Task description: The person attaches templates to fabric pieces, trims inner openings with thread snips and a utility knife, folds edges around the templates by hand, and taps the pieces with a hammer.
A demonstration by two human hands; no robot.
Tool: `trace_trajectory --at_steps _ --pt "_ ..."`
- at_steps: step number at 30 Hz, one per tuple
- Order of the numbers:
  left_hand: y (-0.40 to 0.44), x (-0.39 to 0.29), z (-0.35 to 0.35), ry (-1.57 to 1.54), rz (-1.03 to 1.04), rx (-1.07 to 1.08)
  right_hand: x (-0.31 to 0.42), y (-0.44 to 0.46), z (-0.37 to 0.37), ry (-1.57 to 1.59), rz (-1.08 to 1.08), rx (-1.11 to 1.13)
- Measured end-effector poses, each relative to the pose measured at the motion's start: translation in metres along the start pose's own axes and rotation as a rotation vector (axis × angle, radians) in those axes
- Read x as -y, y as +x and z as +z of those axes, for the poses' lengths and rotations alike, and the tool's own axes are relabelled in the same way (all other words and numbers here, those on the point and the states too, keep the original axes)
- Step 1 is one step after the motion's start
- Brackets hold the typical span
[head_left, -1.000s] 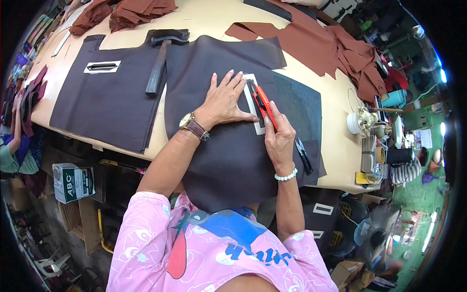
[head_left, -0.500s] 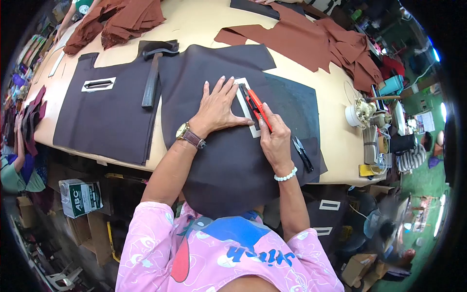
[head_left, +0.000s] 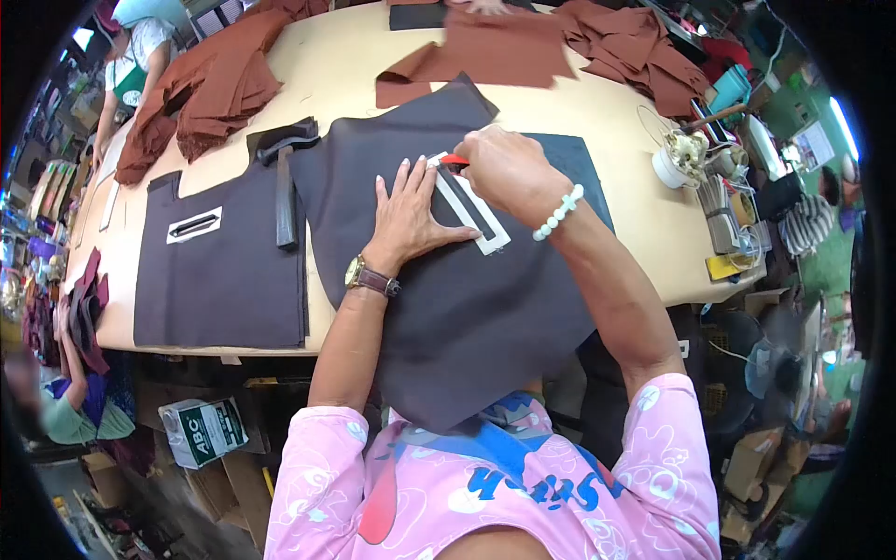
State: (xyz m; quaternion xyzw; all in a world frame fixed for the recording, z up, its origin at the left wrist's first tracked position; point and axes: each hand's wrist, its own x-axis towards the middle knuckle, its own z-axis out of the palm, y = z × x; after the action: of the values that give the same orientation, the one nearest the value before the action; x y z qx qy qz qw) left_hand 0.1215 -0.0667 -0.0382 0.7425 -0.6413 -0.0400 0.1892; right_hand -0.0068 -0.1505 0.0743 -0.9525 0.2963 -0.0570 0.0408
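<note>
My left hand [head_left: 407,217] lies flat with spread fingers on the dark cloth [head_left: 457,317], its thumb and fingertips at the edge of a white rectangular frame [head_left: 493,245]. My right hand [head_left: 504,168] is closed round the red cutter [head_left: 455,160] at the frame's upper end; most of the cutter is hidden by the fingers. A hammer [head_left: 287,201] rests left of this cloth, on a second dark piece [head_left: 224,280] that bears another white frame [head_left: 207,227]. A dark board [head_left: 581,173] shows beyond my right wrist.
Rust-brown cloth [head_left: 485,51] lies across the far side of the table [head_left: 345,89]. A white pot [head_left: 669,168] and stacked items stand at the right edge. One person [head_left: 149,47] is at the far left, another [head_left: 79,411] at the near left.
My right hand has moved up with the cutter to the frame's far end and turned over. My left hand stays on the cloth. The view has shifted, and the scissors no longer show.
</note>
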Motion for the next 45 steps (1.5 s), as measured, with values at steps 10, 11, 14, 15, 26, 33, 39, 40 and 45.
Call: trace_trajectory --at_steps 10,11,14,15,26,33,39,40,45 --pt "0.001 0.000 0.001 -0.011 -0.017 0.020 0.006 -0.021 -0.001 -0.012 0.046 0.014" --pt "0.001 0.000 0.001 -0.017 -0.020 0.018 0.007 -0.024 -0.001 -0.010 0.038 0.000" --pt "0.000 0.001 0.002 -0.034 -0.011 -0.003 0.012 -0.034 -0.007 -0.009 0.067 0.043" --pt "0.001 0.001 0.002 -0.036 -0.012 -0.007 0.013 -0.038 -0.009 -0.004 0.085 0.069" --pt "0.002 0.002 0.003 -0.029 -0.003 -0.025 0.011 -0.102 -0.014 0.080 0.161 0.057" --pt "0.002 0.002 0.002 -0.045 -0.005 -0.010 0.000 -0.133 -0.013 0.204 0.180 0.005" --pt "0.013 0.058 -0.019 -0.107 -0.330 -0.400 -0.094 -0.118 0.008 0.780 0.663 -0.214" --pt "0.010 0.068 -0.022 -0.008 -0.430 -0.320 -0.110 -0.113 0.023 0.670 0.646 -0.302" --pt "-0.009 0.089 -0.005 0.008 -0.522 -0.130 -0.150 -0.090 0.088 0.280 0.575 -0.538"
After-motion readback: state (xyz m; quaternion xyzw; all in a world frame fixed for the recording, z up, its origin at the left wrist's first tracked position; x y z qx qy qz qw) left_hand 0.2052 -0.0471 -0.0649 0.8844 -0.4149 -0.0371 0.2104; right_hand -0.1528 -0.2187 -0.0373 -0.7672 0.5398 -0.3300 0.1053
